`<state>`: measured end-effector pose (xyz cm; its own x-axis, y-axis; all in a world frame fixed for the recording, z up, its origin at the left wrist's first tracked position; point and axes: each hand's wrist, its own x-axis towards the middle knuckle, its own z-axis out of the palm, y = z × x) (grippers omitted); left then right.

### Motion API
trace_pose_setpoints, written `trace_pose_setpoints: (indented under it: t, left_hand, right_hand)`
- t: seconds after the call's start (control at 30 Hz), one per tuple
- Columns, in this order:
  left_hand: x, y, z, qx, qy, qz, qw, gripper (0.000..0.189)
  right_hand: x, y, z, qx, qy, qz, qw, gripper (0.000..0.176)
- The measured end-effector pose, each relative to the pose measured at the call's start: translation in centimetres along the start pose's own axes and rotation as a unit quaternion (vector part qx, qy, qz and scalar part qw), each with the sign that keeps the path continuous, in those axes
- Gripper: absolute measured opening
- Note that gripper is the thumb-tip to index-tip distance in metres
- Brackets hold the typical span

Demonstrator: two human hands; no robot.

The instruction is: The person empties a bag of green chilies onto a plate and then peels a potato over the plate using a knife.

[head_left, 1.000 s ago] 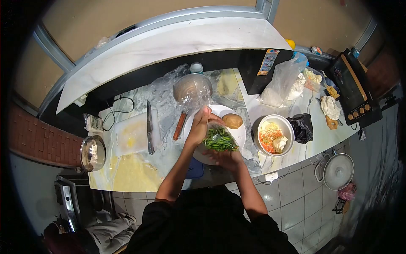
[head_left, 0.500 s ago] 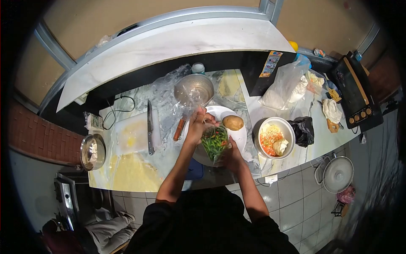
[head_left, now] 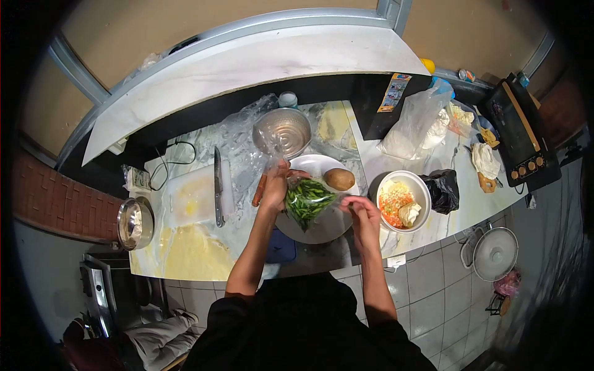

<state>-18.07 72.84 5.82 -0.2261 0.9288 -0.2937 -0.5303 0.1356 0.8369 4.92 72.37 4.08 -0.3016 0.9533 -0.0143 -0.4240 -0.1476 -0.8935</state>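
Note:
A clear plastic bag of green chilies hangs over the white plate. My left hand is closed around the gathered upper left of the bag. At the bag's right edge, the fingertips of my right hand are pinched together on the thin plastic. A brown potato sits on the plate's right side. Beside my left hand lies a long orange piece that looks like a carrot, partly hidden. Behind the plate stands a metal bowl with loose clear plastic beside it.
Left of the plate are a knife and a white cutting board. To the right stands a white pot of chopped vegetables, near a black plastic bag and a toaster oven. Another person's legs show at lower left.
My right hand has moved from under the bag out to its right edge, fingers now pinched. The bag has shifted slightly left, showing more of the plate. My left hand keeps its hold.

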Motion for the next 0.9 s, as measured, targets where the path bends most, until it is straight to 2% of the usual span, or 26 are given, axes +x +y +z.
trace_pose_setpoints:
  t: [0.03, 0.1, 0.13, 0.17, 0.2, 0.23, 0.27, 0.3, 0.37, 0.4, 0.47, 0.5, 0.53, 0.57, 0.6, 0.63, 0.7, 0.73, 0.77, 0.83, 0.87, 0.9]
  left_hand:
    - [-0.1, 0.0, 0.3, 0.000, 0.000, 0.000, 1.000, 0.050]
    - [-0.3, -0.3, 1.1, 0.030, 0.014, 0.039, 0.999, 0.046]
    - [-0.2, -0.6, 1.3, 0.029, 0.013, 0.039, 0.999, 0.046]
    - [0.0, -1.0, 1.5, 0.020, -0.015, 0.071, 0.997, 0.043]
    - [-0.1, -1.3, 1.7, 0.011, -0.042, 0.102, 0.994, 0.041]
    - [-0.3, -1.5, 1.9, 0.011, -0.043, 0.101, 0.994, 0.041]
    - [-0.4, -1.7, 2.1, 0.037, -0.061, 0.109, 0.991, 0.041]
    - [-0.5, -1.7, 2.3, 0.062, -0.079, 0.117, 0.988, 0.041]
    - [-0.7, -1.8, 2.4, 0.075, -0.098, 0.121, 0.985, 0.043]
    - [-1.1, -1.5, 2.8, 0.096, -0.123, 0.132, 0.979, 0.044]
    - [-1.2, -1.2, 2.7, 0.194, -0.139, 0.127, 0.963, 0.048]
    - [-1.4, -1.0, 2.7, 0.194, -0.138, 0.129, 0.963, 0.048]
    - [-1.6, -0.6, 2.7, 0.157, -0.101, 0.098, 0.978, 0.049]
    - [-1.8, -0.3, 2.7, 0.118, -0.063, 0.065, 0.989, 0.050]
    - [-1.8, -0.3, 2.6, 0.093, -0.056, 0.028, 0.994, 0.052]
    - [-1.3, -1.1, 1.7, 0.092, -0.055, 0.026, 0.994, 0.052]
    - [0.4, -2.9, -0.6, 0.144, -0.050, 0.047, 0.987, 0.059]
    - [0.4, -3.0, -0.6, 0.114, -0.049, 0.050, 0.991, 0.060]
    - [0.4, -3.1, -0.5, 0.113, -0.050, 0.051, 0.991, 0.060]
    - [0.0, -2.9, -0.2, 0.071, -0.033, 0.056, 0.995, 0.062]
    - [-0.2, -2.9, -0.2, 0.070, -0.032, 0.056, 0.996, 0.062]
    - [-0.2, -2.9, -0.1, 0.079, -0.059, 0.082, 0.992, 0.061]
  right_hand:
    - [0.2, 1.3, -0.4, 0.000, 0.000, -0.001, 1.000, 0.018]
    - [0.2, 3.2, -0.1, -0.024, 0.039, 0.199, 0.979, 0.039]
    - [0.0, 3.3, 0.6, -0.046, 0.029, 0.273, 0.961, 0.063]
    - [0.1, 3.4, 0.6, -0.048, 0.029, 0.273, 0.960, 0.063]
    - [-0.1, 3.5, 0.4, 0.008, -0.088, 0.372, 0.924, 0.071]
    - [-0.1, 3.7, 0.4, 0.065, -0.202, 0.460, 0.862, 0.079]
    - [0.0, 4.0, 0.6, 0.063, -0.249, 0.453, 0.854, 0.087]
    - [0.1, 4.3, 0.6, 0.064, -0.249, 0.452, 0.854, 0.087]
    - [0.3, 5.0, 0.4, 0.218, -0.276, 0.399, 0.847, 0.080]
    - [0.3, 5.4, 0.5, 0.219, -0.276, 0.401, 0.846, 0.080]
    - [0.4, 6.0, 0.5, 0.238, -0.129, 0.317, 0.909, 0.052]
    - [0.4, 4.8, 1.1, 0.238, -0.131, 0.317, 0.909, 0.052]
    - [0.2, 2.4, 2.3, -0.030, -0.089, 0.062, 0.994, 0.041]
    - [0.0, 0.5, 3.3, -0.291, -0.034, -0.202, 0.934, 0.038]
    - [-0.2, -0.7, 3.1, -0.367, -0.055, -0.293, 0.881, 0.044]
    - [-0.4, -0.5, 3.2, -0.368, -0.055, -0.290, 0.882, 0.044]
    - [-0.6, 0.2, 3.5, -0.098, 0.019, -0.259, 0.961, 0.039]
    - [-0.4, 1.1, 3.2, -0.108, 0.082, -0.245, 0.960, 0.028]
    - [-0.2, 2.3, 2.2, -0.109, 0.082, -0.247, 0.959, 0.028]
    - [-0.1, 4.3, 0.1, -0.081, 0.101, -0.001, 0.992, 0.021]
    - [-0.1, 5.0, -0.6, -0.080, 0.078, 0.159, 0.981, 0.046]
    - [-0.2, 4.8, -0.4, -0.081, 0.078, 0.160, 0.981, 0.046]
